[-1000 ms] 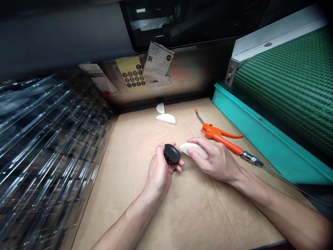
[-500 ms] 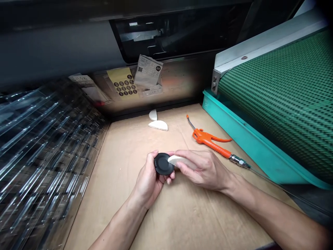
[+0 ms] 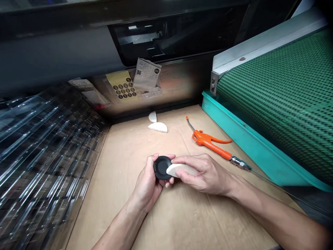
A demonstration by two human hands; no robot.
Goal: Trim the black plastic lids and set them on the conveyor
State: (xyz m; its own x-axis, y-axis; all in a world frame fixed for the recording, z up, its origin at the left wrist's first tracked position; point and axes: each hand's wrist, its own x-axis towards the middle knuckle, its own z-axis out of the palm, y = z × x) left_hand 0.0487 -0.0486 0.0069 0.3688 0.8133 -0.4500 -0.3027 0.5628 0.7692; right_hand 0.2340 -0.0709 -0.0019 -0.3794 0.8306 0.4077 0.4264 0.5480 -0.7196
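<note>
A round black dish-like part (image 3: pixel 161 167) is held by its rim in my left hand (image 3: pixel 148 180), thumb on its left edge and fingers around the underside. My right hand (image 3: pixel 208 173) is closed on a white half-round felt pad (image 3: pixel 183 170), pinched between thumb and fingers. The pad's tip overlaps the right side of the black part and appears to touch its inner face. Two more white half-round pads, a larger one (image 3: pixel 158 127) and a smaller one (image 3: pixel 153 117), lie on the cardboard beyond my hands.
An orange air blow gun (image 3: pixel 212 142) lies on the cardboard (image 3: pixel 125 208) to the right, its hose trailing off right. A green conveyor belt (image 3: pixel 281 83) stands above a teal tray (image 3: pixel 234 135). Stacked clear plastic trays (image 3: pixel 52 152) fill the left. Label sheets (image 3: pixel 123 86) hang at the back.
The white pad has tilted and shifted slightly on the black part, now showing more of its flat side. Both hands sit slightly lower in the view.
</note>
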